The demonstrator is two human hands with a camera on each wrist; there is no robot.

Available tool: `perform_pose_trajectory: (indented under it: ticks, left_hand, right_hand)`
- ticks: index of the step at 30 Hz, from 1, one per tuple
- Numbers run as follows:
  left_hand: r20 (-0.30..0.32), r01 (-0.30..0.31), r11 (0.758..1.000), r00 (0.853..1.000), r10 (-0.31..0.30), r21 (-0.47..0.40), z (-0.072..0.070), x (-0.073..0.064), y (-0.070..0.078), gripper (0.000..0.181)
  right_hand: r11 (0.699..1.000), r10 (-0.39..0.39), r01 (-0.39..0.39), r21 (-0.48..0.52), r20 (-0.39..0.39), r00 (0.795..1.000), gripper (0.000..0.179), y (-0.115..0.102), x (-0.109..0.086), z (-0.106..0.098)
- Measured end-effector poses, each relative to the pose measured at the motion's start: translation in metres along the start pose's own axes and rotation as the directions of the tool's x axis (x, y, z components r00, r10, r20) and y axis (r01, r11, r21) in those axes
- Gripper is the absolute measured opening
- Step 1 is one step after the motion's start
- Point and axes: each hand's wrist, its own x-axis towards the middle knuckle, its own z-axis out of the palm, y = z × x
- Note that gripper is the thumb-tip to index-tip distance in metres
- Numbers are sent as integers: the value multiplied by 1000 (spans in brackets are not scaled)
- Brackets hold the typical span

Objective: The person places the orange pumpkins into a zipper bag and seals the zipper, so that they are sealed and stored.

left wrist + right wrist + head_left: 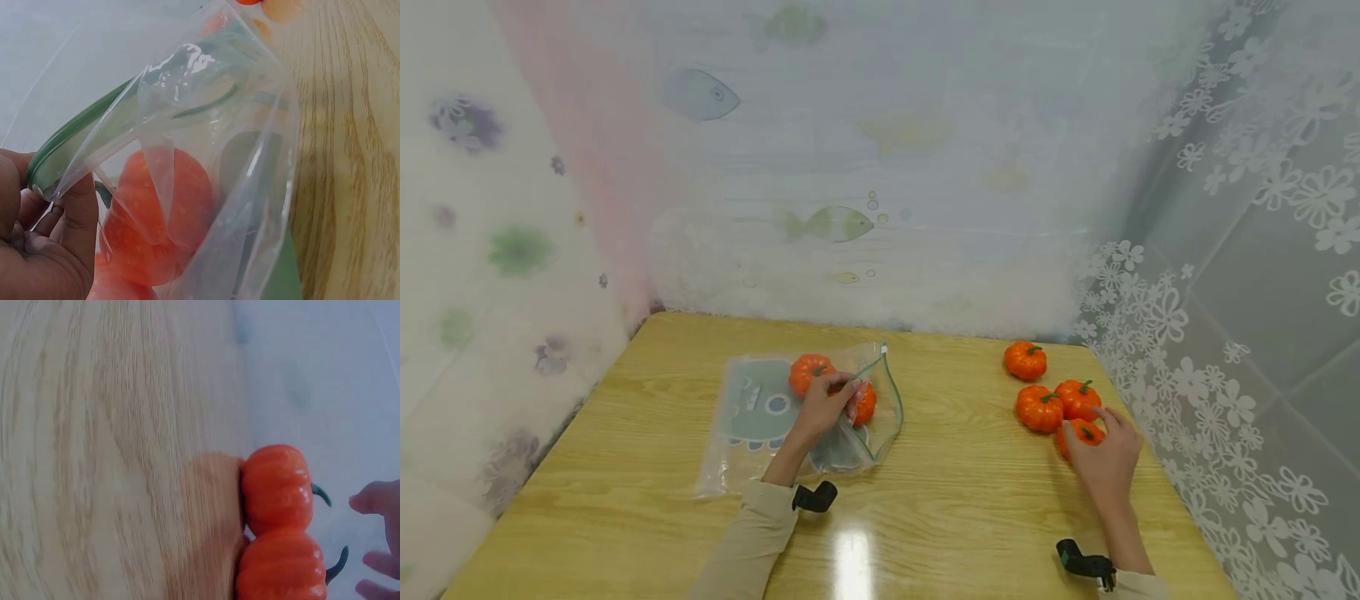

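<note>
My left hand (826, 408) pinches the green-edged opening of a clear zip bag (752, 429) between thumb and fingers. The bag lies on the table with its mouth spread to the right and bears a blue-grey cartoon print. Inside it are two small orange toy pumpkins, one farther back (808, 372) and one near the mouth (165, 212). My right hand (1108, 458) is over the nearest pumpkin (1086, 433) of a group at right, thumb and fingers spread around its top. In the right wrist view, the fingertips (369, 501) stand apart from two pumpkins with green stems (278, 487).
Other orange pumpkins stand close by: one at the back (1026, 361), one to the left (1040, 410), one at right (1078, 398). The wood-grain table (955, 483) meets a printed fish curtain (925, 208) behind and a flowered curtain (1187, 375) at right.
</note>
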Motion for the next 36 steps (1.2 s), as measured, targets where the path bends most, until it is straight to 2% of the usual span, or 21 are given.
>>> perform_pose_trajectory:
  ticks: [2,5,7,9,13,21,27,29,32,36]
  left_hand:
    - [-1,-1,1000,1000,1,-3,0,-1,1,24]
    - [-5,-1,1000,1000,1,-11,-1,-2,1,22]
    - [-7,2,1000,1000,-2,-9,-1,-2,1,22]
    - [-8,5,1000,1000,-5,-10,0,-1,1,22]
    - [-14,19,1000,1000,-19,-10,0,-1,0,22]
    - [-1,29,1000,1000,-29,-11,-2,-2,1,24]
    - [4,29,999,1000,-28,-16,-1,-2,0,23]
    - [4,26,1000,1000,-26,-14,0,-1,0,23]
    - [5,24,1000,1000,-24,-12,0,-1,1,23]
    - [-6,19,1000,1000,-20,-9,0,-2,1,23]
  right_hand:
    - [991,130,-125,-52,104,986,79,3,0,-6]
    - [954,290,-258,-151,256,922,99,6,1,-13]
    - [941,332,-290,-173,321,887,100,8,1,-15]
    - [939,342,-297,-175,353,871,95,10,2,-17]
    - [944,329,-291,-158,369,869,89,13,4,-20]
    - [940,341,-315,-131,347,874,93,17,3,-22]
    - [933,360,-321,-162,384,851,96,17,5,-27]
    - [930,367,-328,-166,381,848,96,17,5,-29]
    - [931,365,-330,-155,372,854,97,15,4,-34]
    - [944,328,-297,-140,356,875,96,8,3,-38]
